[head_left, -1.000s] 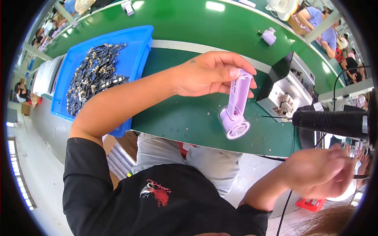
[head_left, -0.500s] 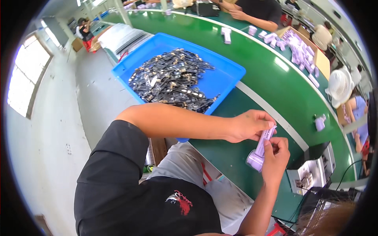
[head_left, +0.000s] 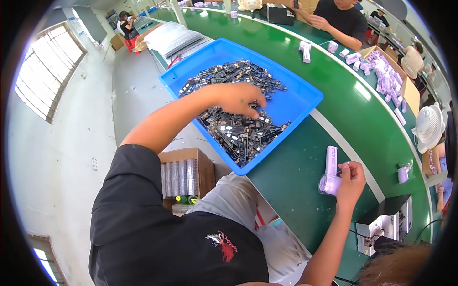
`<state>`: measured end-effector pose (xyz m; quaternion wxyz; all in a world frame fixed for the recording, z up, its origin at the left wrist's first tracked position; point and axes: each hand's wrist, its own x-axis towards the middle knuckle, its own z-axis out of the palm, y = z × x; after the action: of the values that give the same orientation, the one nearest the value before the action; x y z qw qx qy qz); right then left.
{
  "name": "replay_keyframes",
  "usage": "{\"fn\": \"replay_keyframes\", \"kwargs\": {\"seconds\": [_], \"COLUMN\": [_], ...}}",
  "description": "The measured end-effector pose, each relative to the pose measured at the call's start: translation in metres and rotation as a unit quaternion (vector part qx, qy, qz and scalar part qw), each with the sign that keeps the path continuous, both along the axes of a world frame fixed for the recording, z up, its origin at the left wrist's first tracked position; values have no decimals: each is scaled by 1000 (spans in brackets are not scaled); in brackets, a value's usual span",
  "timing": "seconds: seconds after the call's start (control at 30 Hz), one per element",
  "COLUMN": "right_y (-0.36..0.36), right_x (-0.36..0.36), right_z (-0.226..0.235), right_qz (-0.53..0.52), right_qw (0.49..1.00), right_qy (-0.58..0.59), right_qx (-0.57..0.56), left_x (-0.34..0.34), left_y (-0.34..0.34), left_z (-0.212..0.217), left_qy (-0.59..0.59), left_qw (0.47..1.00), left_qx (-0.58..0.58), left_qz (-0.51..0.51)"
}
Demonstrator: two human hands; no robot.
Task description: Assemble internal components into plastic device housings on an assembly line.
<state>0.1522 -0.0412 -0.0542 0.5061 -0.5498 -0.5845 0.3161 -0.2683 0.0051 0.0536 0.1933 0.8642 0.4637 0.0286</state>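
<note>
My left hand (head_left: 237, 98) reaches into a blue tray (head_left: 298, 102) and rests on a heap of small dark circuit boards (head_left: 238, 126), fingers spread and curled down among them. Whether a board is pinched between the fingers is hidden. My right hand (head_left: 351, 183) holds a pale purple plastic housing (head_left: 329, 170) upright on the green table (head_left: 296, 181), close to the near edge. The housing has a tall flat body and a round base.
A small metal machine (head_left: 384, 224) sits at the lower right. A white fan (head_left: 428, 126) stands beyond it. More purple housings (head_left: 386, 76) lie in a box across the table, where another person (head_left: 341, 19) sits. A cardboard box (head_left: 183, 174) is under the table edge.
My left hand let go of the purple housing and moved left into the blue tray. The right hand kept the housing and set it upright on the table.
</note>
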Motion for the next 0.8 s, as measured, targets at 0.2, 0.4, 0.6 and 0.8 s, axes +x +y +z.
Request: {"fn": "replay_keyframes", "kwargs": {"seconds": [0.2, 0.4, 0.6, 0.8], "right_y": [-9, -9, -4, -6], "right_x": [4, 10, 23, 27], "right_z": [-10, -12, -13, -8], "right_qz": [-1, 13, -18, -23], "right_qw": [995, 994, 994, 985], "right_qy": [101, 103, 109, 165], "right_qx": [1, 18, 14, -37], "left_x": [1, 69, 180, 185], "left_y": [-7, 0, 1, 25], "left_z": [-11, 12, -12, -51], "left_qy": [-10, -173, 69, 153], "left_qw": [992, 967, 965, 958], "left_qx": [106, 148, 118, 165], "left_qz": [-70, -115, -224, -179]}}
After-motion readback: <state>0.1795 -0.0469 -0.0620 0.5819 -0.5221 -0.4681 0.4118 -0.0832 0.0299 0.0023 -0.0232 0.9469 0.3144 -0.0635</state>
